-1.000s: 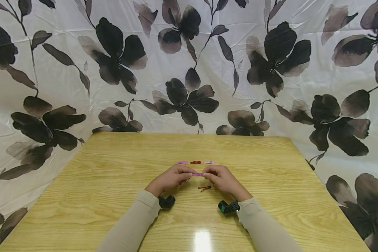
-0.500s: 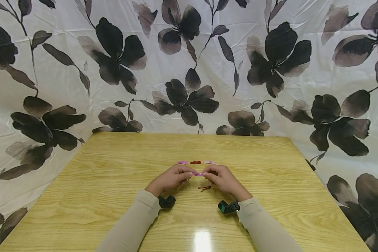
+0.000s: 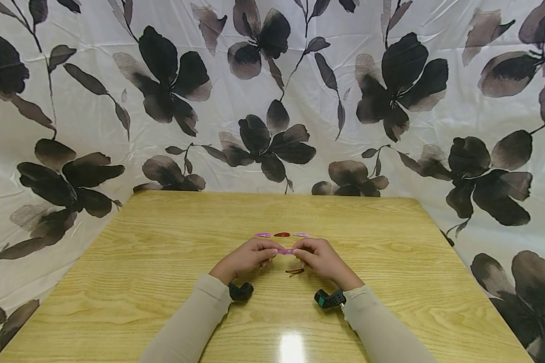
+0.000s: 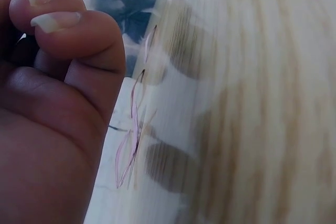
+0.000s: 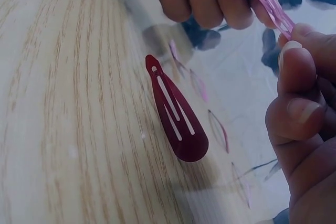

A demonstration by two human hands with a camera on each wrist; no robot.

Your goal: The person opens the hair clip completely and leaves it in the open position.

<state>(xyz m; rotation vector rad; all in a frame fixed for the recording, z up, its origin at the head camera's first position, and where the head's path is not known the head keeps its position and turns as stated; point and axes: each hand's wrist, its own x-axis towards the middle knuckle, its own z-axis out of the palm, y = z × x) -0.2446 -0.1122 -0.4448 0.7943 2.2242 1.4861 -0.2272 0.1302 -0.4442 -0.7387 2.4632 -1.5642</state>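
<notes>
Left hand and right hand each pinched an end of a pink clip, held between them; a dark red clip lay on the table, just nearside of the right hand; three more clips lay beyond both hands.

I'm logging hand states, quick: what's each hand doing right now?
Left hand: closed, pinching one end of a pink snap hair clip.
Right hand: closed, pinching that clip's other end.
</notes>
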